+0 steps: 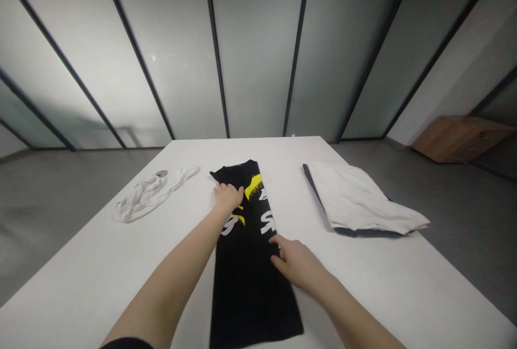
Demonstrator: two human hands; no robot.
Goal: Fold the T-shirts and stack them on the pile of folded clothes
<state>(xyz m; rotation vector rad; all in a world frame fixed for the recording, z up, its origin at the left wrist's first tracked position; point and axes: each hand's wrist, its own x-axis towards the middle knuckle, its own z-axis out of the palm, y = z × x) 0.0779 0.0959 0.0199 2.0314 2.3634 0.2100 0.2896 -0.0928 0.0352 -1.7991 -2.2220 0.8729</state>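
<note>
Head view: both hands (left point(227, 196); right point(297, 263)) flat, unclenched, on black shirt point(246, 279)

Black garment point(248, 279) lay flat on the white surface point(100, 273), folded lengthwise into a long narrow strip running from the near edge away toward the far side. Print showed on the upper half: a yellow brush-like streak and white lettering, partly hidden by the fold. Far end looked slightly rumpled and narrower; near end wider, its lower corner close to the surface's near edge. Left hand point(227, 196) rested palm-down on the far part, on the left edge near the print. Right hand point(297, 263) lay flat at the right edge, mid-length, fingers point(278, 241) touching the cloth.
</note>
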